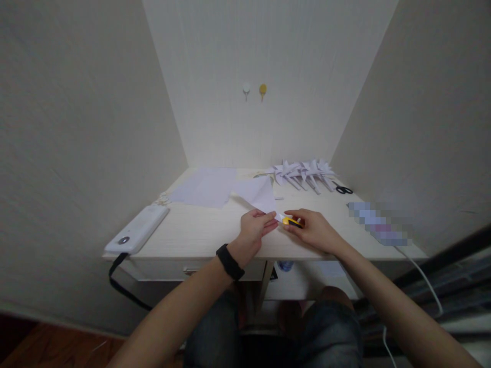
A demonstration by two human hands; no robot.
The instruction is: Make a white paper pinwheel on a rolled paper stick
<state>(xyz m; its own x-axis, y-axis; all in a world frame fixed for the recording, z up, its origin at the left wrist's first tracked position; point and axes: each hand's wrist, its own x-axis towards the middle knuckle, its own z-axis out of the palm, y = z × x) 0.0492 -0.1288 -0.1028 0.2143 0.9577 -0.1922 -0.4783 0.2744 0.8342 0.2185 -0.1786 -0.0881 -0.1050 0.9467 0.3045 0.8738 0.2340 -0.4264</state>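
Paper sheet [258,196] and cutter [291,221] in hands

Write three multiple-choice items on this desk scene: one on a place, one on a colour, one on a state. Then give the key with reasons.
1. Where do the black scissors lie?
A. beside the power bank
B. right of the folded paper shapes
C. under the desk

2. What colour is the tool in the right hand?
A. yellow and black
B. red
C. green

3. How is the sheet of paper in the left hand?
A. crumpled into a ball
B. pinched at one corner, lifted off the desk
C. rolled into a tube

Key: 1 B, they lie just right of the folded paper shapes. 2 A, the tool shows yellow with black. 3 B, the fingers pinch its near corner.
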